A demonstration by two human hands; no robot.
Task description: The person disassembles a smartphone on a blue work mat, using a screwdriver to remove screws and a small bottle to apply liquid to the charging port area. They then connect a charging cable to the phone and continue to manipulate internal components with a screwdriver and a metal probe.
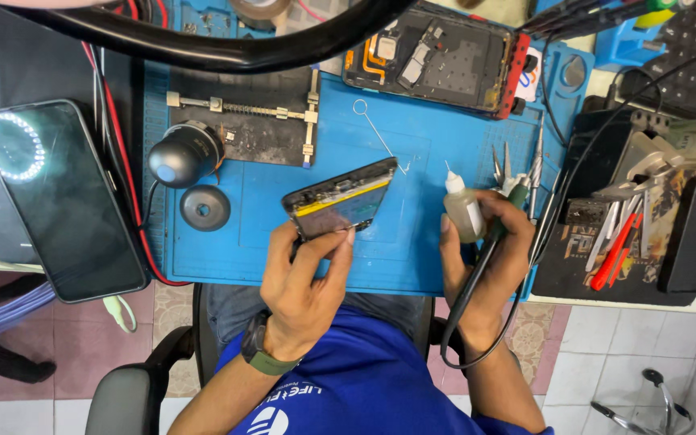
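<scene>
My left hand [309, 274] grips an opened phone [338, 198] by its near edge, tilted up above the blue work mat [428, 145]; its yellow-edged battery side shows. My right hand [485, 250] holds a small clear dropper bottle with a white nozzle [462, 205] and a black corded pen-like tool [489, 242] together, just right of the phone. The tool's cable loops down past my wrist.
A second opened phone with a red frame [437, 56] lies at the mat's far edge. A metal board clamp [243, 121], a black round scope head [185, 153], a thin pin tool [376, 133] and tweezers [517, 165] sit on the mat. A dark-screened phone [58, 197] lies left; tool trays [630, 225] stand right.
</scene>
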